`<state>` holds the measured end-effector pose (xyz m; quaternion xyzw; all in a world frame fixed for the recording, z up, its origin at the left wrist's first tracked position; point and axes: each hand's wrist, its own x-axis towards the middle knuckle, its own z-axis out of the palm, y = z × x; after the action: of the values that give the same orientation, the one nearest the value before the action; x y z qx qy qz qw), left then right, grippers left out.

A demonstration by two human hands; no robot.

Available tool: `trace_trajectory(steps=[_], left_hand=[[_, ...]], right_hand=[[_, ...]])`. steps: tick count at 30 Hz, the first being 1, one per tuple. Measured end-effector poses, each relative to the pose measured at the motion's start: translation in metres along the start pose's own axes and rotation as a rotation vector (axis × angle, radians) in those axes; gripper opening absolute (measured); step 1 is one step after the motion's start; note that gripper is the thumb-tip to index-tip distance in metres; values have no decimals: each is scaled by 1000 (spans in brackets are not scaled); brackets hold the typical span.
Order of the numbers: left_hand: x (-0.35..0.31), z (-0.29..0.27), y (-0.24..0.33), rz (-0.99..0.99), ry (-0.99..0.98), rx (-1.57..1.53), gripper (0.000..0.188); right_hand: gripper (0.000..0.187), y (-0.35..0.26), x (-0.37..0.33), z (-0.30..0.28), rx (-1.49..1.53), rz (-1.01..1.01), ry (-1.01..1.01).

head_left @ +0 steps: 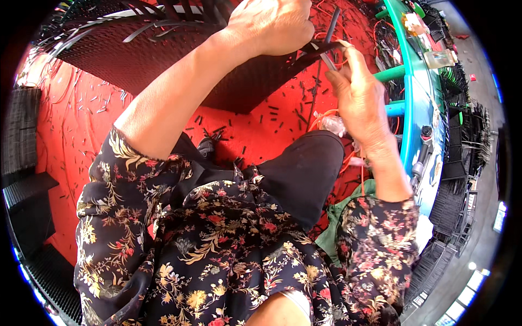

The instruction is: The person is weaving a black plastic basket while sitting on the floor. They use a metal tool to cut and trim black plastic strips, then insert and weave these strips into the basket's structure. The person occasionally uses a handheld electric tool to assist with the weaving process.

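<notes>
A large black woven wicker piece point(234, 87) stands tilted before me, with loose flat strips point(157, 24) sticking out along its upper edge. My left hand point(274, 24) is closed at the top of the piece; its fingertips and whatever is in them are hidden. My right hand point(361, 100) is closed, with thumb and forefinger pinching a dark flat strip point(321, 48) at the right corner of the weave. A narrow grey blade-like length point(333, 24) crosses the strip there; I cannot tell whether it is a tool or another strip.
Short black offcuts litter the red floor covering point(70, 136). At right stands a teal plastic stool or frame point(416, 114) with a clear jar point(440, 58) and a black-handled tool point(421, 157). Green cloth point(334, 223) lies by my right leg. Dark woven panels point(22, 130) stack at left.
</notes>
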<state>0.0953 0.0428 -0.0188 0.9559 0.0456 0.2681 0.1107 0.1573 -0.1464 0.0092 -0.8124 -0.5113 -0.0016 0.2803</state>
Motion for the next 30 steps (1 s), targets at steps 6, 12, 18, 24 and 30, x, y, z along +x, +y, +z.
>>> trace_trajectory(steps=[6,12,18,24,30], left_hand=[[12,-8,10,-162,115,-180,15],[9,2,-7,48,104,-178,15],[11,0,-9,51,12,-108,20],[14,-9,2,-51,-67,-116,23],[7,-4,4,191,48,82,25]], right_hand=[[46,6,-8,39,114,82,231],[27,15,-10,9,-46,-4,74],[17,14,14,-23,47,63,-138],[22,11,10,-26,21,106,-132],[39,7,19,-42,-178,35,-273]])
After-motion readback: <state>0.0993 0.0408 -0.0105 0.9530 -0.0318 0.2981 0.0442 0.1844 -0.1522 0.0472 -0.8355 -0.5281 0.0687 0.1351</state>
